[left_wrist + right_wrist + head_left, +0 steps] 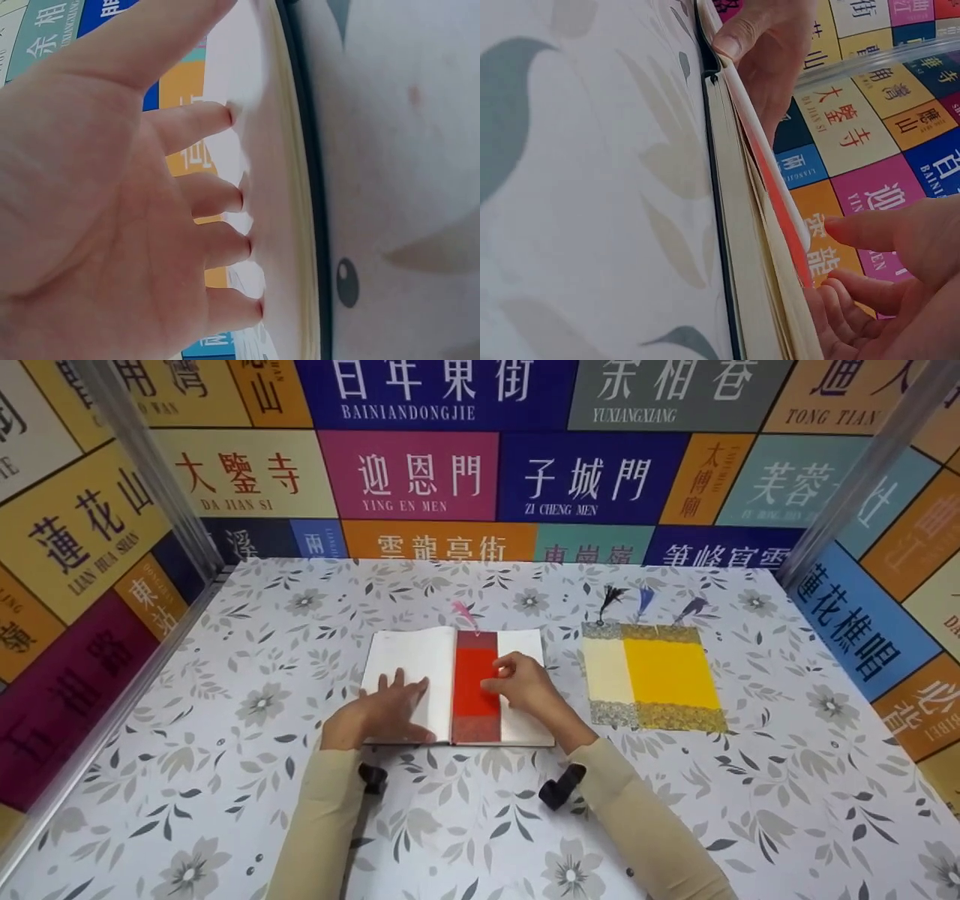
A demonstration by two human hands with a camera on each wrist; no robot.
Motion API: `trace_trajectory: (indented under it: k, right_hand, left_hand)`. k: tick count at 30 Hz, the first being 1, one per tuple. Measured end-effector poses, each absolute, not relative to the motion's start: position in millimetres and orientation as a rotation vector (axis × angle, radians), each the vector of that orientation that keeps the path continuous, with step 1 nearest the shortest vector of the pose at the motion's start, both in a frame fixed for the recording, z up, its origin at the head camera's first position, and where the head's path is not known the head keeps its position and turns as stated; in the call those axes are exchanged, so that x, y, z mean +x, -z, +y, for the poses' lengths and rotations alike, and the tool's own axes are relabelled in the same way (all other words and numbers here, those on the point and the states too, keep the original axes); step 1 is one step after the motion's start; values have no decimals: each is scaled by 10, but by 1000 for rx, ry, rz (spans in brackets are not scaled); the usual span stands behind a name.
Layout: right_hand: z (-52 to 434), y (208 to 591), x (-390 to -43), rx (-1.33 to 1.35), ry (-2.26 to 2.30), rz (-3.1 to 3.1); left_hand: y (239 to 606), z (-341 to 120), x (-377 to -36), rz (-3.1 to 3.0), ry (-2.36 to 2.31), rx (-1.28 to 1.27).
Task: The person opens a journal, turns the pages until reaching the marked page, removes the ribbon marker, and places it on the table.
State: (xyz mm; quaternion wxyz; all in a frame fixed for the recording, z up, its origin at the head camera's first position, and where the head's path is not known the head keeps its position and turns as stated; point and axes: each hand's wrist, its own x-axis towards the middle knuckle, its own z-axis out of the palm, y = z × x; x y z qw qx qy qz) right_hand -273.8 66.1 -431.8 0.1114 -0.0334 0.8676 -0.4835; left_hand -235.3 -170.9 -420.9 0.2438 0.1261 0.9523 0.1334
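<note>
An open book [409, 649] with blank white pages lies on the table. Along its right page, beside the fold, rests a red bookmark [475, 679] with a pink tassel [465, 613] past the top edge. My left hand [382, 711] is spread over the left page; in the left wrist view its fingertips [232, 199] press on the paper. My right hand [525, 681] is at the bookmark's right edge. In the right wrist view, the right thumb [866, 226] and index finger stand apart, with other fingertips by the page edges; whether they touch is unclear.
Right of the book lie a cream bookmark [606, 671] and a yellow one [670, 671], side by side, with black, blue and purple tassels at their top. A flower-patterned cloth [480, 825] covers the table. Panels with printed signs [409, 476] stand at the back and sides.
</note>
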Motion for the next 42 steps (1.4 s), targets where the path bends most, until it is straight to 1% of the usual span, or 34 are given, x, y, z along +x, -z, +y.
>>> trace_trajectory:
  k: [3,7,14,22,34,42]
  right_hand:
    - [648,4326,-2761,-25,1316,2552]
    - [599,4313,-2757,4,1149,2618]
    - [489,4277,-2705,-63,884,2755]
    - [443,4168,-2686,-68,709,2766]
    - [544,4034,-2681,-87,557,2693]
    - [674,4023,-2724,-89,604,2568]
  left_hand:
    - [4208,-1705,-2354,2599,-348,345]
    - [4205,-1690,-2359,2592,-352,340]
    - [4224,-1685,-2359,2601,-357,352]
    - [4244,-1713,-2369,2589,-371,352]
    - [4241,-1729,-2372,2587,-349,348]
    - [4220,-1732,-2364,2592,-389,371]
